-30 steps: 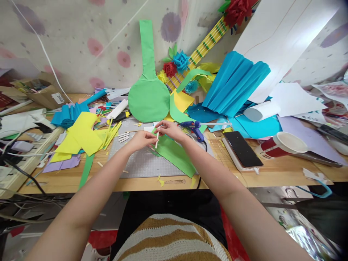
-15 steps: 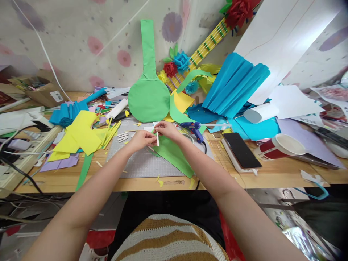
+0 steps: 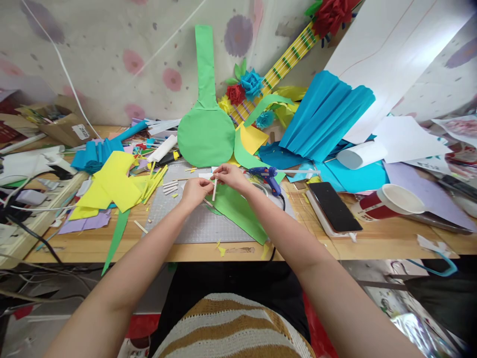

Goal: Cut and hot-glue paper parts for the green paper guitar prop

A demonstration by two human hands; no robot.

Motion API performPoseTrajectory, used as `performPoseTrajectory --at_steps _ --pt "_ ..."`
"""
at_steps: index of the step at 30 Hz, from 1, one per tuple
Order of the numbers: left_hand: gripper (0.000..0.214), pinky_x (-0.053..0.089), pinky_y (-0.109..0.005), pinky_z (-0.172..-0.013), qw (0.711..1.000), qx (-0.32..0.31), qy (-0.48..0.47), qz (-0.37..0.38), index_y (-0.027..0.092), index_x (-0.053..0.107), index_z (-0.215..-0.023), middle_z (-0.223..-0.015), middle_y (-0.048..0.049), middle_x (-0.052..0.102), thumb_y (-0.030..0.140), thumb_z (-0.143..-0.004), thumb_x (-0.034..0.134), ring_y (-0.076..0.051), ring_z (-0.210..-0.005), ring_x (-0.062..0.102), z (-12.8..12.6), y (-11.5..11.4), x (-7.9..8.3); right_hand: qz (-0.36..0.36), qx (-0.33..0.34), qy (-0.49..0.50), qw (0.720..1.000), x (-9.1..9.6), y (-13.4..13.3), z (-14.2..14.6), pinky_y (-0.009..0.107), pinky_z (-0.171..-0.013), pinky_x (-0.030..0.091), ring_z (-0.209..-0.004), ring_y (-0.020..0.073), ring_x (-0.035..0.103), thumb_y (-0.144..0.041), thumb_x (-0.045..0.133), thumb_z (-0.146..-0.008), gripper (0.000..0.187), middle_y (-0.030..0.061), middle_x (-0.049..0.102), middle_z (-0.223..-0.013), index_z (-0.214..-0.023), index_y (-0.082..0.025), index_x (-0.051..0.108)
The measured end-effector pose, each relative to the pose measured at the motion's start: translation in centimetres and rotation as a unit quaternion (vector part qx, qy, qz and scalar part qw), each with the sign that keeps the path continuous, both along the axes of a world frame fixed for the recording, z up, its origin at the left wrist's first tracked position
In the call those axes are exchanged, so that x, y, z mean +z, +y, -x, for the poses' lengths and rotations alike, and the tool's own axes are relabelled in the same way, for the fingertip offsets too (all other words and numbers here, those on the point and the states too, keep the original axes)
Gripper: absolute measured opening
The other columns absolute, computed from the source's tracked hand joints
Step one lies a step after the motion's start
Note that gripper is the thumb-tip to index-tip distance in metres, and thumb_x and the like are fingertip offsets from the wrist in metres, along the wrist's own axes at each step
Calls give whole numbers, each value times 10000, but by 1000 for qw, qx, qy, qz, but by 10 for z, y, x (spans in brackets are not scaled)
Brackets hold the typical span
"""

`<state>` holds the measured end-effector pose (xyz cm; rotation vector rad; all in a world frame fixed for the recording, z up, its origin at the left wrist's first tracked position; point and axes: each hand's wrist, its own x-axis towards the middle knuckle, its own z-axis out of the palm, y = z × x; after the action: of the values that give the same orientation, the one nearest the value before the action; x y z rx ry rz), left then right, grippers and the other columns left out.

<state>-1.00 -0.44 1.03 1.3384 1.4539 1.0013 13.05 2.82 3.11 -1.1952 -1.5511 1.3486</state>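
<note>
Both my hands meet over a grey cutting mat (image 3: 179,226). Between the fingertips of my left hand (image 3: 197,191) and my right hand (image 3: 229,176) is a thin white paper stick (image 3: 214,190), held nearly upright. The fingers of both hands are pinched closed on it, my right near its top and my left beside its middle. Under my right wrist lies a green paper sheet (image 3: 240,211). To the left of my left hand, several short white rolled sticks (image 3: 170,187) lie in a group on the mat.
A blue glue gun (image 3: 266,175) lies right of my right hand. Behind stands a green paper-covered guitar shape (image 3: 206,136). Yellow paper pieces (image 3: 115,186) are piled on the left. A phone (image 3: 335,206) and a paper cup (image 3: 387,201) stand at right.
The view has shifted slightly, moving the scene a little to the right. Both hands keep their pinch on the paper stick, which leans slightly differently.
</note>
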Motion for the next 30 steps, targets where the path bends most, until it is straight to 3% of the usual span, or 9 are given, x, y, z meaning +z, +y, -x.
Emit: performPoseTrajectory --at_steps 4,7,11,15,19,23,26,30 --pt "141 509 -272 -622 994 47 -93 22 128 617 -683 -606 -25 629 253 -621 600 -126 -596 604 -2 5 16 -8 -3 -16 1000 -2 0 0 168 -527 447 -546 60 570 -98 617 -683 73 -16 640 -610 -701 -143 563" --pt "109 510 -266 -594 991 69 -119 6 139 577 -697 -619 -4 598 212 -615 578 -115 -615 587 0 4 28 45 -12 37 998 -1 -4 0 189 -549 468 -560 69 588 -119 600 -715 66 5 672 -677 -732 -149 544" --pt "69 481 -245 -516 990 33 -114 73 134 562 -630 -569 3 542 185 -624 517 -101 -541 534 3 0 35 86 -10 96 992 2 -7 -3 202 -586 478 -566 61 591 -145 571 -750 47 37 699 -797 -774 -154 531" --pt "173 430 -223 -482 980 -24 -131 146 116 580 -624 -570 -16 547 276 -667 531 -96 -516 522 2 -6 31 65 -11 77 995 2 -6 -2 184 -559 448 -549 54 569 -147 566 -740 26 40 701 -777 -764 -144 556" --pt "252 412 -213 -531 987 -85 -94 98 116 610 -698 -602 -10 579 340 -601 669 -82 -542 524 -3 -11 24 44 -36 51 997 1 -4 2 162 -540 424 -536 39 537 -137 578 -718 30 31 695 -728 -747 -134 572" --pt "261 395 -217 -530 989 -85 -93 74 124 582 -645 -556 5 569 348 -579 696 -66 -487 482 -6 -10 20 46 -18 41 998 1 -4 4 172 -522 423 -500 36 509 -160 571 -731 58 44 698 -765 -761 -125 607" --pt "237 389 -217 -521 992 -77 -85 56 132 567 -617 -529 15 554 334 -588 688 -66 -469 471 -4 -7 16 35 22 43 998 2 -6 2 210 -607 468 -620 76 587 -172 559 -743 153 54 698 -833 -859 -134 651" --pt "183 372 -222 -481 998 -63 -17 -2 149 546 -590 -483 31 520 299 -622 645 -83 -441 465 0 -3 4 9 107 47 993 2 -9 -5 265 -835 465 -906 120 612 -116 579 -697 326 41 675 -987 -1012 -169 645"
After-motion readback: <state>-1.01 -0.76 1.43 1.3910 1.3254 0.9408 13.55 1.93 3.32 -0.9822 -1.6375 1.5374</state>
